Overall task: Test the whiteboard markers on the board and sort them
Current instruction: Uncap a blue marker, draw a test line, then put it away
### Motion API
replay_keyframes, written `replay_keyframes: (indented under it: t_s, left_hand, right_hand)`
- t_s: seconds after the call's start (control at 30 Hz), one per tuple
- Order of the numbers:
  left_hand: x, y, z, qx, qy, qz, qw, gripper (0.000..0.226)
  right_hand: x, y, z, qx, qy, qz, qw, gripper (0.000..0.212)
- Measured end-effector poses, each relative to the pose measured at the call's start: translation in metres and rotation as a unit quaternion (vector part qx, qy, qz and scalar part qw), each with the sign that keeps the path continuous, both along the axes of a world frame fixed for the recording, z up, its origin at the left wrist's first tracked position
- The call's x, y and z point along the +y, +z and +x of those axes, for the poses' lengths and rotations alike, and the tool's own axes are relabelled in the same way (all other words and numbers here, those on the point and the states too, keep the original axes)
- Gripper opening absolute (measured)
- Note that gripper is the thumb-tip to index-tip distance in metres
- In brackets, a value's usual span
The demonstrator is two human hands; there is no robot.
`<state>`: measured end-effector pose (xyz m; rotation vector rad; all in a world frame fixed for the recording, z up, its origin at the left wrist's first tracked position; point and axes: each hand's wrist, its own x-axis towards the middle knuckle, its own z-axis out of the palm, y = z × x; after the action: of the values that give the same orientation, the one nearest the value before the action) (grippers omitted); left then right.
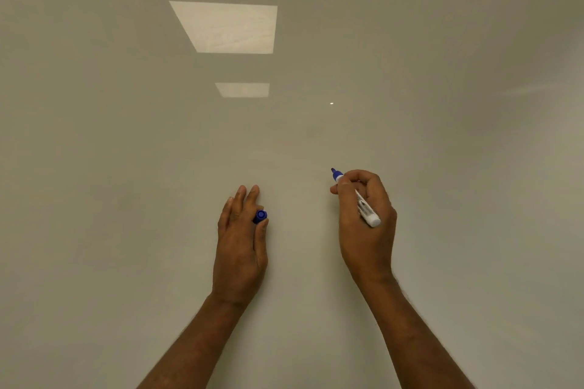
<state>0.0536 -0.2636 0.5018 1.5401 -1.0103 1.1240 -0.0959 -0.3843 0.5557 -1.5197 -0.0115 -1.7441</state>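
Right grip (366, 230) curled round the uncapped blue marker (366, 211), nib near the whiteboard (284, 123); left grip (240, 246) pinches the cap (260, 217) with the thumb. Light, stiff, smooth barrel: likely best held near the nib.

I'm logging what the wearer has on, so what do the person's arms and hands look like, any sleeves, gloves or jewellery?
Both are bare. The left hand and right hand have no gloves, and no rings show. The left forearm and right forearm carry no sleeve, watch or band down to the frame's bottom edge. Fine hair shows along both forearms.
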Motion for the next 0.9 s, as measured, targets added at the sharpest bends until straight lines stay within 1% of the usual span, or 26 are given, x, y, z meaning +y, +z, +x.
replay_keyframes:
  t_s: [0.1, 0.17, 0.27, 0.4, 0.6, 0.7, 0.77, 0.83, 0.9]
  left_hand:
    - [-0.002, 0.000, 0.002, -0.019, 0.012, -0.005, 1.000, 0.050]
    - [-0.003, -0.001, 0.003, -0.038, 0.019, -0.010, 0.999, 0.050]
    - [-0.004, 0.000, 0.003, -0.050, 0.020, -0.009, 0.998, 0.049]
    - [-0.005, -0.001, 0.005, -0.057, 0.024, -0.009, 0.998, 0.049]
    - [-0.005, -0.001, 0.004, -0.061, 0.026, -0.009, 0.998, 0.049]
    - [-0.005, -0.001, 0.005, -0.063, 0.028, -0.007, 0.998, 0.048]
    - [-0.005, -0.001, 0.005, -0.058, 0.030, -0.009, 0.998, 0.049]
    - [-0.005, -0.001, 0.004, -0.064, 0.033, -0.013, 0.997, 0.049]
    - [-0.006, -0.001, 0.003, -0.069, 0.030, -0.018, 0.997, 0.049]
  right_hand:
    - [-0.008, -0.001, 0.015, 0.007, -0.081, -0.039, 0.996, 0.017]
    - [-0.010, -0.004, 0.020, 0.011, -0.096, -0.052, 0.994, 0.024]
    - [-0.012, -0.011, 0.023, 0.013, -0.107, -0.063, 0.992, 0.025]
    - [-0.013, -0.029, 0.021, 0.019, -0.111, -0.062, 0.992, 0.022]
    - [-0.014, -0.073, 0.013, 0.038, -0.107, -0.057, 0.992, 0.016]
    - [-0.012, -0.090, 0.007, 0.071, -0.104, -0.041, 0.991, 0.026]
    - [-0.011, -0.088, 0.003, 0.070, -0.095, -0.029, 0.993, 0.029]
    - [-0.011, -0.072, 0.000, 0.048, -0.086, -0.027, 0.995, 0.023]
    - [-0.011, -0.048, 0.001, 0.026, -0.088, -0.037, 0.995, 0.023]
